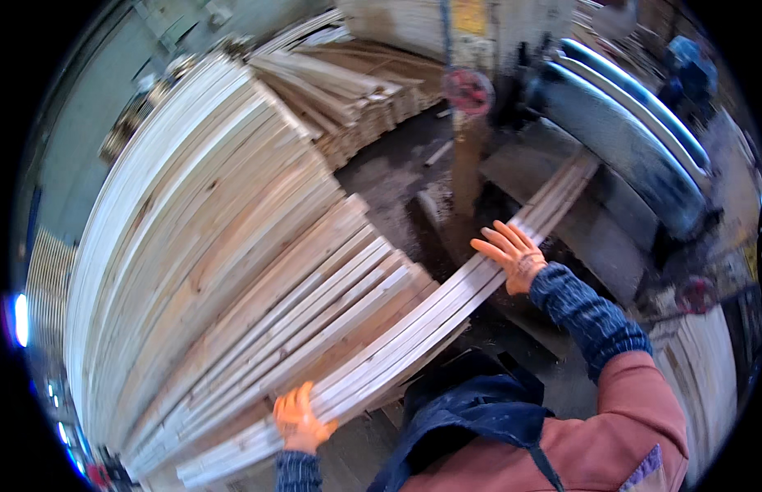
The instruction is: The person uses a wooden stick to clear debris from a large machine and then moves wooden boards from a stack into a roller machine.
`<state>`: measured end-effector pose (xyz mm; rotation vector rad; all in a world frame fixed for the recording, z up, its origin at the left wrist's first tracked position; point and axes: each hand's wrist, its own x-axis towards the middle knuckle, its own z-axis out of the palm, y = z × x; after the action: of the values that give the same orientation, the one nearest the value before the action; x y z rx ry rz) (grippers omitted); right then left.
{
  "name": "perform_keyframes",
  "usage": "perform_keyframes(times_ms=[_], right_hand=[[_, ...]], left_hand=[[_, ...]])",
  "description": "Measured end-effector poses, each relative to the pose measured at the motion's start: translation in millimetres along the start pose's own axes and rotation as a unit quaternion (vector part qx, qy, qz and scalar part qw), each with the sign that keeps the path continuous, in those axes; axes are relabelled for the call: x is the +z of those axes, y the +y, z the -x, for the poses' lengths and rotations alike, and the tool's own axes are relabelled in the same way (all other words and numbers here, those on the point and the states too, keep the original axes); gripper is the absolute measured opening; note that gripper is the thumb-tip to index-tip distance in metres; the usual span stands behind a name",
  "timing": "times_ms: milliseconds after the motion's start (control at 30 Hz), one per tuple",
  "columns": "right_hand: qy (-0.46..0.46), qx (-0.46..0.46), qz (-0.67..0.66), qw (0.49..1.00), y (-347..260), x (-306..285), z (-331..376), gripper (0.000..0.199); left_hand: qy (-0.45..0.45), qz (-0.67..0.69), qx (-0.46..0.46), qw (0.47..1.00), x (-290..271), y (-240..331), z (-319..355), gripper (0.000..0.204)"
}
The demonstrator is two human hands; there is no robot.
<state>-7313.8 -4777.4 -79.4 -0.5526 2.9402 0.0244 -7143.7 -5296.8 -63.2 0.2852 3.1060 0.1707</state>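
A: We grip the long slats (446,303) beside the board stack (233,246): left hand (300,420) clamps the near end, right hand (512,254) lies flat, fingers spread.

B: Keep all edges flush, we push level.

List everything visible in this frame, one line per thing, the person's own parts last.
Held strips: a few, pale wood, running from lower left toward the machine.
Board stack: one large pile, pale wood, left.
Far stack: one pile, top centre.
Handwheel: one, red, top centre.
Machine guard: one, grey-blue, curved, upper right.
Left hand: orange glove, grip closed on the strips' near end.
Right hand: orange glove, flat on the strips, fingers spread.
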Motion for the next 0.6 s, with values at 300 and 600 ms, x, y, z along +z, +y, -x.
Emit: perform_keyframes(times_ms=[300, 600], right_hand=[[0.035, -0.326, -0.127, 0.936, -154, 8, -22, 0.098], [-0.108, -0.223, -0.014, 0.969, -115, -18, -29, 0.110]], left_hand=[[0.003, 0.095, 0.010, 0.995, 11, 105, -64, 0.096], [-0.037, -0.021, -0.083, 0.996, -21, -30, 40, 0.102]])
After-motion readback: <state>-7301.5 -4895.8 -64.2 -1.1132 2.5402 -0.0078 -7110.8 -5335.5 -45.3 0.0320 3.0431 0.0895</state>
